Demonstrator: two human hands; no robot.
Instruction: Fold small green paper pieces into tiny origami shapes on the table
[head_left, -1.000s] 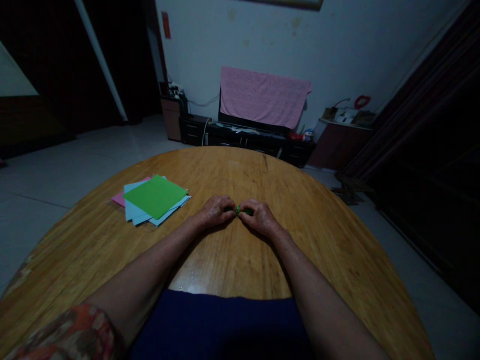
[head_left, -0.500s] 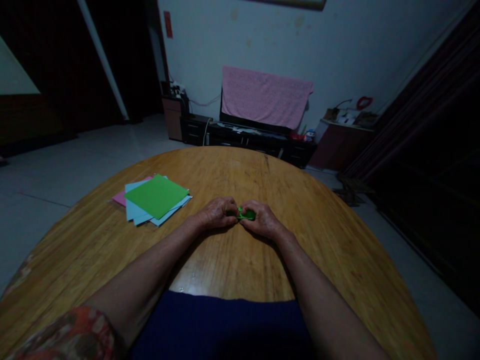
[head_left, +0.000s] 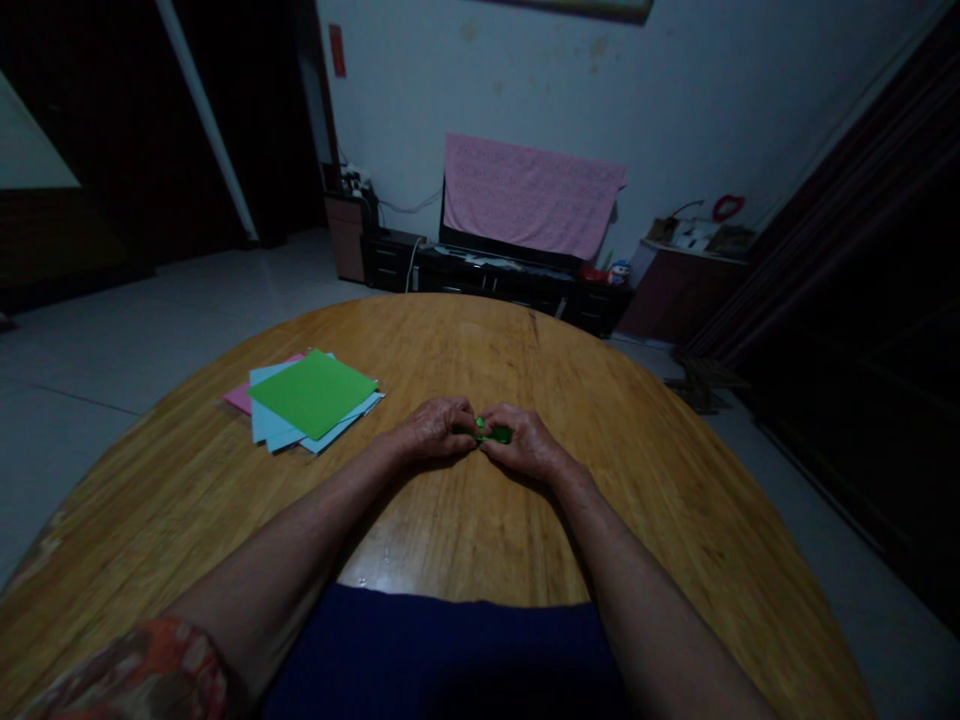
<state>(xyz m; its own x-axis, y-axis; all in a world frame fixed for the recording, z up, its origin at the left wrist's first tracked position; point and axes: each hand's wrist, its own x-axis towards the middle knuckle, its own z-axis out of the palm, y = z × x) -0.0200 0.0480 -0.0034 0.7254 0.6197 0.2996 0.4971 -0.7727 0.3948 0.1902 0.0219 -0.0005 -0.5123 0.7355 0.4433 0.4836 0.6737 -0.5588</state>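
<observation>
Between my two hands, a small piece of folded green paper shows in the gaps of the fingers; most of it is hidden. My left hand is closed, pinching its left side. My right hand pinches the right side, thumb and forefinger almost touching the left fingertips. Both hands rest low over the middle of the wooden table. To their left lies a fanned stack of square paper, a green sheet on top, light blue sheets under it and a pink one at the back left.
The round table's far edge curves in front of a low black cabinet. A pink cloth covers a screen on it. A small side cabinet with assorted items stands to the right, and a wooden stool is on the floor.
Both hands keep their pinch on the green paper with only small finger shifts. More green shows inside my right hand than a second ago. The paper stack stays put.
</observation>
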